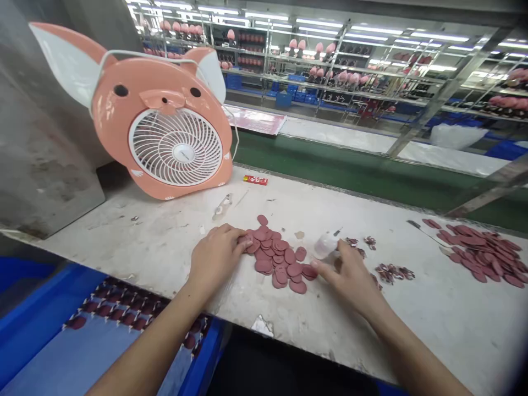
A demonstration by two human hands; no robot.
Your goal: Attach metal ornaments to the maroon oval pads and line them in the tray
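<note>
A loose pile of flat maroon oval pieces (280,258) lies on the worn white tabletop between my two hands. At the pile's left edge my left hand (216,256) is closed, its thumb and fingertips together on an oval piece. My right hand (350,278) is at the right edge, thumb and index finger apart, the thumb tip by the outermost ovals. A small translucent squeeze bottle (325,245) with a thin dark nozzle is right at its index finger; whether they touch is hard to see. Small dark brown curled pieces (391,272) lie beside this hand, partly hidden by it.
A pig-shaped orange fan (165,126) stands at the back left. A red wrapper (256,180) lies near it. More maroon ovals (482,247) are heaped at the far right. Below the table's front edge, a blue crate (37,308) holds rows of dark round pieces.
</note>
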